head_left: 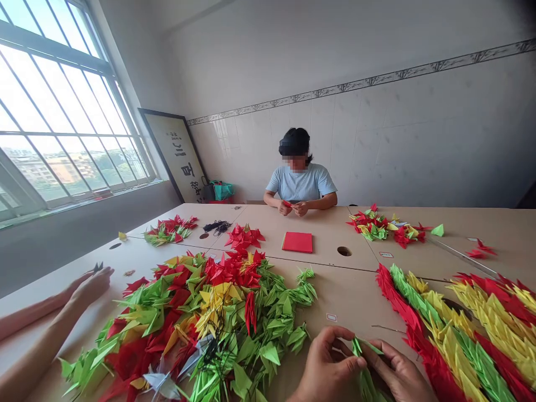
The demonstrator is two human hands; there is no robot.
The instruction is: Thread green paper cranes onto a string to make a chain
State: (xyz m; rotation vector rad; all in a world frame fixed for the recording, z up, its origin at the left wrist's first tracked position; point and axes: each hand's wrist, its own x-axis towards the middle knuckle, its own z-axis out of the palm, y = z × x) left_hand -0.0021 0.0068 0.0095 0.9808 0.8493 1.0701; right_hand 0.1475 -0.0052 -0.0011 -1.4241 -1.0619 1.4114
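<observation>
Low in the view, right of centre, my left hand (333, 365) pinches a green folded paper piece (366, 379) between thumb and fingers. My right hand (396, 368) grips the same green paper from the other side, its fingers bent around the top. Part of the paper hangs down between both hands toward the bottom edge. To the left of my hands spreads a large pile of folded paper cranes (268, 312) in green, red, yellow and grey, with thin black strings over it. Rows of strung red, yellow and green cranes (456, 340) lie to the right.
Across the table (326, 285) a person (299, 181) holds red paper. Another person's hands (94, 282) work at the left. A red paper stack (297, 242), black strings (216, 226), smaller crane piles (372, 224), a thin metal rod (464, 257) and table holes (344, 251) are around.
</observation>
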